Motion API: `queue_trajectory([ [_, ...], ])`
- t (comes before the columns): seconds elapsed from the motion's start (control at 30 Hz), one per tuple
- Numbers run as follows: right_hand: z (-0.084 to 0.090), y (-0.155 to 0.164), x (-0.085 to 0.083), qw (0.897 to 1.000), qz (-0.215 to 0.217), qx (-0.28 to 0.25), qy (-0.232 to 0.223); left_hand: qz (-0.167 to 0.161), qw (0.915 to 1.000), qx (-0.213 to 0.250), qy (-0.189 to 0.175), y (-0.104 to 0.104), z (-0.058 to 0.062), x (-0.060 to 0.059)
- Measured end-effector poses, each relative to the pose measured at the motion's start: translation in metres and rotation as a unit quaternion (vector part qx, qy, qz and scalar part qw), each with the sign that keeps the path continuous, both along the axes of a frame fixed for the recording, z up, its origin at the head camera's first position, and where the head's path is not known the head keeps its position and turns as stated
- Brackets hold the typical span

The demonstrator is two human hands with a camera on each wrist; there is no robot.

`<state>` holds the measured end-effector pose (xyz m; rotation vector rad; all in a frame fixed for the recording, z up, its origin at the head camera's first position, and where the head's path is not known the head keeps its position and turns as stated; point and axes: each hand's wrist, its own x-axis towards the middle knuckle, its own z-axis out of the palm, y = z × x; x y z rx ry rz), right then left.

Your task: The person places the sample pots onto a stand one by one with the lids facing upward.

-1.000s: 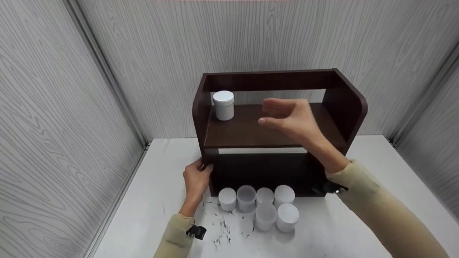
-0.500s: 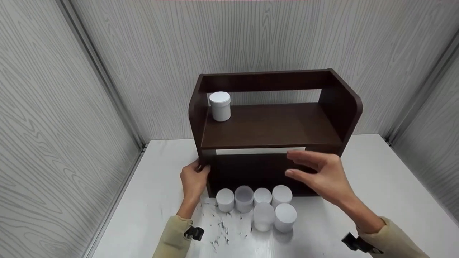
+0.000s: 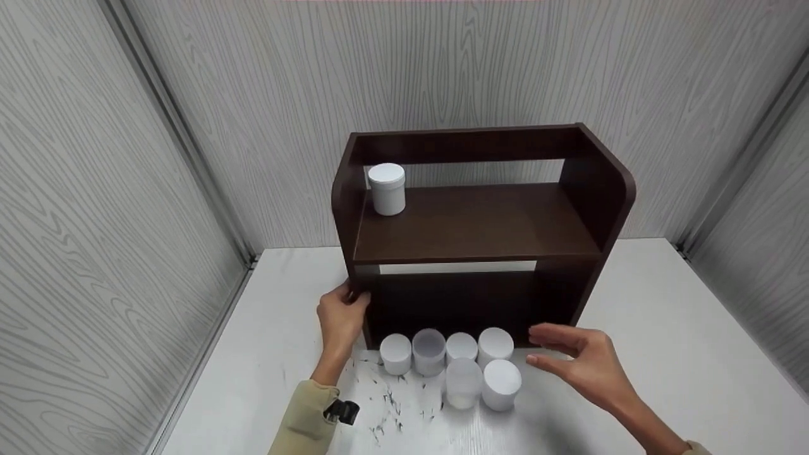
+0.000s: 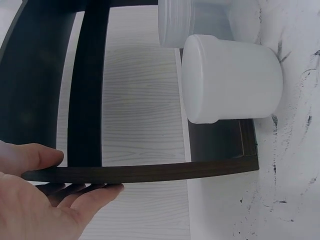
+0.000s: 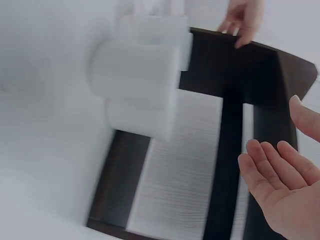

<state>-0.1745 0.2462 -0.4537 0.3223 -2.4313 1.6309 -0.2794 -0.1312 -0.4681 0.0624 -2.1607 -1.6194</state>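
Note:
A dark brown two-tier shelf [image 3: 480, 221] stands on the white table. My left hand [image 3: 341, 319] grips the front edge of its left side panel, thumb inside and fingers outside, as the left wrist view [image 4: 55, 200] shows. One white lidded jar [image 3: 387, 189] stands upright at the left end of the upper tier. Several white and translucent jars are grouped at the shelf's front, among them a white jar [image 3: 502, 384] at the near right and a translucent jar [image 3: 463, 383] beside it. My right hand [image 3: 584, 363], fingers spread from the thumb, is just right of this group, holding nothing.
Grey wood-patterned walls [image 3: 442, 63] enclose the table at the back and both sides. Dark scuff marks [image 3: 390, 404] lie on the white table [image 3: 284, 354] in front of the jars. The shelf's right side panel [image 3: 597, 183] rises behind my right hand.
My right hand has come down from the upper tier to beside the jars at the shelf's front right. My left hand keeps its grip on the side panel. The camera view shifted slightly.

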Motion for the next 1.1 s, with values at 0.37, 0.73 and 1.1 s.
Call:
queue_trajectory([
  [0.37, -0.045, 0.006, 0.004, 0.998, 0.0, 0.044, -0.055, -0.02, 0.9998, 0.008, -0.002, 0.001, 0.001, -0.001],
  [0.73, -0.068, 0.007, 0.005, 0.997, 0.019, 0.028, -0.072, -0.015, 0.9999, 0.003, 0.0, 0.0, 0.0, -0.002],
  [1.1, -0.078, 0.002, 0.004, 0.998, 0.041, 0.005, -0.056, -0.015, 0.9998, 0.003, -0.012, -0.001, -0.002, -0.003],
])
